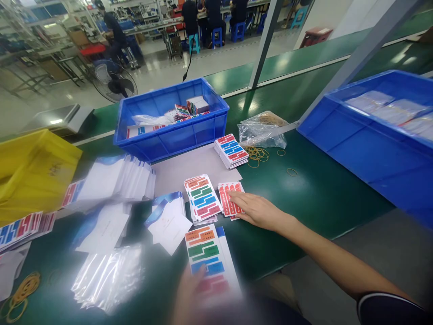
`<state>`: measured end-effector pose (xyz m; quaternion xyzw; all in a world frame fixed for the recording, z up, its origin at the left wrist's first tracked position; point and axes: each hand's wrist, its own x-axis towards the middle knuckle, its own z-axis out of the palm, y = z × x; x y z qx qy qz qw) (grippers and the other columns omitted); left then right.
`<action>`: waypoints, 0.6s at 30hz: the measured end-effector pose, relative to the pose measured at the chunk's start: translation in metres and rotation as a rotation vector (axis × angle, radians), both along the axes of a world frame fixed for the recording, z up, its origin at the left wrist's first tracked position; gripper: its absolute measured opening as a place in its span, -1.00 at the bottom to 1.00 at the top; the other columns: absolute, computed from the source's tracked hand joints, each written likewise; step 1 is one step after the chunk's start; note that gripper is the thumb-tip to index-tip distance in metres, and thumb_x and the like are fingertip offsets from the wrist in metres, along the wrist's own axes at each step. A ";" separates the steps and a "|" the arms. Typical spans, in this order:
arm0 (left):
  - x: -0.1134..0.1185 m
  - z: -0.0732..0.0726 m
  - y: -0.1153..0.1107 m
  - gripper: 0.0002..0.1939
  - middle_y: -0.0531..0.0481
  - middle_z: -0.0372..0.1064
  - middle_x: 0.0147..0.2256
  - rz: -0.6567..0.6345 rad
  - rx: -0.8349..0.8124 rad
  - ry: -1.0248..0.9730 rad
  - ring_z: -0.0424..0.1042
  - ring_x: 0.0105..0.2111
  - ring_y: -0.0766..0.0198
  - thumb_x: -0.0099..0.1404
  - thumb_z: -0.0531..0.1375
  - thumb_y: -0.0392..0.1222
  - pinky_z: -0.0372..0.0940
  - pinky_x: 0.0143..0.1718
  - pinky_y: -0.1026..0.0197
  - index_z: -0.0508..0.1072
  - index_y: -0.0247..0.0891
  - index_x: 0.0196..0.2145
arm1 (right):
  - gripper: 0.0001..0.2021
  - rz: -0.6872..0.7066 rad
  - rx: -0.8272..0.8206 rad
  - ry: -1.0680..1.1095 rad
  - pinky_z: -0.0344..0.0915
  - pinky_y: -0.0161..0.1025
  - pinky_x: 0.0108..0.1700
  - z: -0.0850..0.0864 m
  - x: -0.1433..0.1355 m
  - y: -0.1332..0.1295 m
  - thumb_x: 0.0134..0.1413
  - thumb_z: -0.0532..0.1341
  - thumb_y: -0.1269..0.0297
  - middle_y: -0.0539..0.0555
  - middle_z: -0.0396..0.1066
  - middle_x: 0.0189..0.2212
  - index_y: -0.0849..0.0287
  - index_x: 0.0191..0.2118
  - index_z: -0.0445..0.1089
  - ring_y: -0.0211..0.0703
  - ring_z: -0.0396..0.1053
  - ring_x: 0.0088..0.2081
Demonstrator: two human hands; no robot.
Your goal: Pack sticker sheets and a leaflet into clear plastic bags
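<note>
My right hand [259,210] reaches in from the right, its fingertips resting on a small stack of red label cards [231,201]; the fingers lie fairly flat. My left hand [192,284], blurred at the bottom, is at a sheet with orange, green, blue and red shapes [204,246], lying over a white and blue card [226,253]. The thumb is on the sheet's face. Just left of the red cards stands a pile of similar coloured sheets [203,196]. White cards with blue edges [169,221] lie beside that pile.
Behind are a blue bin [172,140], a banded coloured stack [232,151] and rubber bands [257,154]. Clear plastic sleeves [108,275] and white card stacks [115,178] lie left, near a yellow bin [37,171]. Another blue bin [368,140] stands right. People sit in the background.
</note>
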<state>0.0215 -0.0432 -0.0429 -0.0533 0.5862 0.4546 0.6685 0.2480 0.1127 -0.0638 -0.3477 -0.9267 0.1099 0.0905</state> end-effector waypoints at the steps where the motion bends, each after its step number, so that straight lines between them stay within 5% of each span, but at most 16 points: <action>1: 0.001 0.000 0.000 -0.36 -0.16 0.54 -0.25 -0.003 -0.001 0.001 0.52 -0.21 -0.13 -0.01 0.39 -0.22 0.45 -0.17 -0.06 0.34 -0.22 0.04 | -0.60 0.004 0.008 -0.011 0.28 0.05 0.13 0.001 0.001 0.000 0.16 0.18 0.33 0.38 0.21 0.16 0.35 0.10 0.24 0.14 0.22 0.16; 7: 0.007 0.001 0.002 -0.41 -0.18 0.53 -0.22 -0.010 0.028 -0.006 0.52 -0.22 -0.14 -0.01 0.39 -0.21 0.44 -0.17 -0.09 0.38 -0.22 0.00 | -0.74 -0.007 0.010 -0.105 0.43 0.01 -0.07 0.015 -0.002 -0.001 0.24 0.08 0.35 0.32 0.31 0.09 0.27 0.01 0.29 0.12 0.37 0.03; 13: 0.011 0.002 0.002 -0.40 -0.18 0.53 -0.23 -0.005 0.049 -0.018 0.52 -0.22 -0.13 0.00 0.39 -0.20 0.43 -0.15 -0.08 0.37 -0.23 0.02 | -0.77 0.023 0.083 -0.164 0.34 -0.02 0.04 0.020 -0.004 -0.006 0.15 0.18 0.38 0.34 0.27 0.12 0.27 -0.06 0.31 0.12 0.30 0.10; 18: 0.012 0.002 0.001 -0.40 -0.19 0.53 -0.22 -0.008 0.060 -0.026 0.52 -0.21 -0.13 0.01 0.38 -0.19 0.42 -0.14 -0.08 0.36 -0.24 0.03 | -0.84 -0.013 -0.017 -0.084 0.42 -0.15 -0.14 0.023 0.003 -0.007 0.19 0.13 0.35 0.21 0.39 0.04 0.18 -0.13 0.37 0.03 0.42 -0.03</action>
